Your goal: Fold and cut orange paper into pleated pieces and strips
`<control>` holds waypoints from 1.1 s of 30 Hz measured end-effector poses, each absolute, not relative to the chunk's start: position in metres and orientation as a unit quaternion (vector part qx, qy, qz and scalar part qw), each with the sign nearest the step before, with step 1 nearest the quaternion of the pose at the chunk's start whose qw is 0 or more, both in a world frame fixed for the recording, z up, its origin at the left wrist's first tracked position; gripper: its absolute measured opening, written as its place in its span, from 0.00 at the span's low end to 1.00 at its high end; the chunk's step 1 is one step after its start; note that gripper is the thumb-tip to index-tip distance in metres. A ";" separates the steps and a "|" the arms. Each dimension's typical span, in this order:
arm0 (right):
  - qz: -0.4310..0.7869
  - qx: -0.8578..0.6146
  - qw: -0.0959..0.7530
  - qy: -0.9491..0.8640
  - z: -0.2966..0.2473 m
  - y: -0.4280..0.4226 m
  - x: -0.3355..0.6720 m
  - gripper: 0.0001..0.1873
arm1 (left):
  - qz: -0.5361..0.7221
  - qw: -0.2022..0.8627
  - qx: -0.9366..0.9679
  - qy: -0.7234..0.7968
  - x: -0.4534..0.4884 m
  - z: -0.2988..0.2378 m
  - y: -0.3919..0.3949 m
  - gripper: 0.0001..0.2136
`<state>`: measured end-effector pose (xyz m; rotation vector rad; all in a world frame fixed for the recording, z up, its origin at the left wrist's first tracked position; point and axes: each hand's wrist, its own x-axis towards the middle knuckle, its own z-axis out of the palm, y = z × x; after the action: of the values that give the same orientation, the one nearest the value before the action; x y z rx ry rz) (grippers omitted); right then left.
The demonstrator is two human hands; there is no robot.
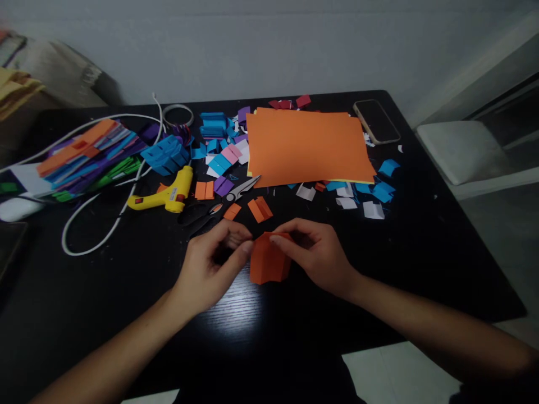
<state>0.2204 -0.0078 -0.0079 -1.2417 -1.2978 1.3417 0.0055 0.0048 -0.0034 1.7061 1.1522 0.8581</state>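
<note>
An orange piece of paper (270, 264) with upright creases is held between my two hands above the table's near part. My left hand (214, 264) pinches its upper left edge between thumb and fingers. On the other side, my right hand (318, 252) grips the top right, thumb in front and fingers behind. Just beyond lie a small folded orange piece (260, 209) and scissors (244, 189) with black handles, blades partly spread. A big stack of orange sheets (309, 146) rests farther back.
A yellow glue gun (179, 191) lies left of the scissors, near a looping white cable (90, 251). Folded paper strips (92, 151) are heaped at the left. Blue folded pieces (166, 154) and several scraps surround the sheets. A phone (376, 122) lies at the back right.
</note>
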 end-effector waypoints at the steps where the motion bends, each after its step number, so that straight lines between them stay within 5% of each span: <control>1: 0.546 -0.494 0.433 -0.521 -0.008 -0.008 0.220 0.03 | 0.342 0.452 0.684 0.459 0.007 -0.005 0.004 0.05; 10: 0.615 -0.461 0.382 -0.513 -0.009 -0.010 0.220 0.11 | 0.302 0.510 0.658 0.464 0.007 -0.008 0.003 0.06; 33: 0.585 -0.492 0.437 -0.473 -0.012 0.001 0.224 0.02 | 0.372 0.504 0.612 0.482 0.005 -0.001 0.012 0.04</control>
<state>0.2242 0.0007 -0.0124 -1.2244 -1.1771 1.4549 0.0048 0.0120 -0.0014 1.4782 1.1636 0.8985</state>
